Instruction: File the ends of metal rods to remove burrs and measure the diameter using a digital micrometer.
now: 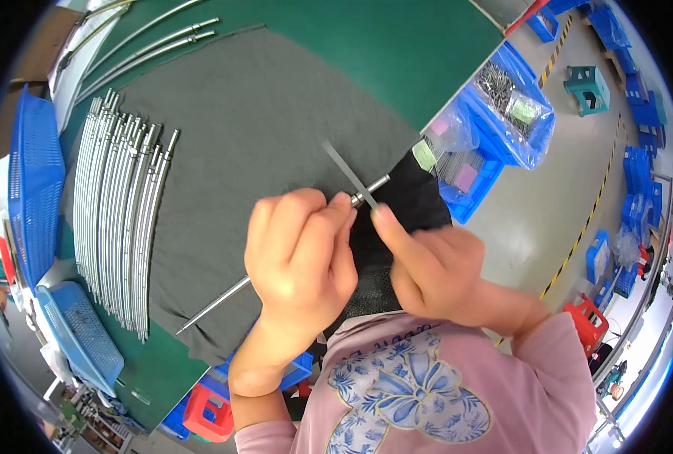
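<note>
Near the middle, my left hand (298,246) is closed around a slim silvery metal rod (214,305). The rod slants from its pointed lower-left end, over the grey cloth, up to a stepped tip beyond my fingers. My right hand (438,265) pinches the near end of a thin flat grey strip (340,161), shaped like a small file. It crosses the rod close to the collar by my left fingertips; the strip is slightly blurred. To the left, several similar metal rods (124,219) lie side by side in a row.
Grey cloth (223,113) covers part of the green table (351,45). More rods (155,44) lie at the far left. Blue baskets (34,181) line the left edge. At right stand blue bins (537,140) with small metal parts, and a green stool (587,91) on the floor.
</note>
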A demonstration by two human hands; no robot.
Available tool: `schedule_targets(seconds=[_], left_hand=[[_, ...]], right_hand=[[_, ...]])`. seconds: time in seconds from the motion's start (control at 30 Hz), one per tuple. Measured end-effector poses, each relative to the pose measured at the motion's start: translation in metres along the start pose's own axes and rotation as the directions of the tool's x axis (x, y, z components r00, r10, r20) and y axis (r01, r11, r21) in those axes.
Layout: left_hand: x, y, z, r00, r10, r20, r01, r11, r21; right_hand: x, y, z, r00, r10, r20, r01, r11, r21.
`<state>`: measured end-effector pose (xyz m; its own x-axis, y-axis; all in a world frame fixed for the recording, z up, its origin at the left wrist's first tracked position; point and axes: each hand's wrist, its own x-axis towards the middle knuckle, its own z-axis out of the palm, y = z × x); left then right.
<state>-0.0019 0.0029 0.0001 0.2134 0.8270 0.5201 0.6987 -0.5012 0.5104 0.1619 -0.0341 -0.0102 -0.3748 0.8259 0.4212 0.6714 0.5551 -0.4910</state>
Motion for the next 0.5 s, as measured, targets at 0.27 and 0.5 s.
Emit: schedule_targets(seconds=[0.27,0.5], left_hand=[[0.001,0.001,0.001,1.0,0.007,-0.001,-0.007,1.0,-0.012],[0.001,0.0,-0.001,1.0,0.021,0.021,-0.021,1.0,0.003]], right_hand=[[0.006,0.001,0.004,0.998,-0.033,-0.047,0.031,0.999,-0.03],[0.001,0.006,0.011,0.996,-0.035,-0.078,0.037,0.999,0.025]])
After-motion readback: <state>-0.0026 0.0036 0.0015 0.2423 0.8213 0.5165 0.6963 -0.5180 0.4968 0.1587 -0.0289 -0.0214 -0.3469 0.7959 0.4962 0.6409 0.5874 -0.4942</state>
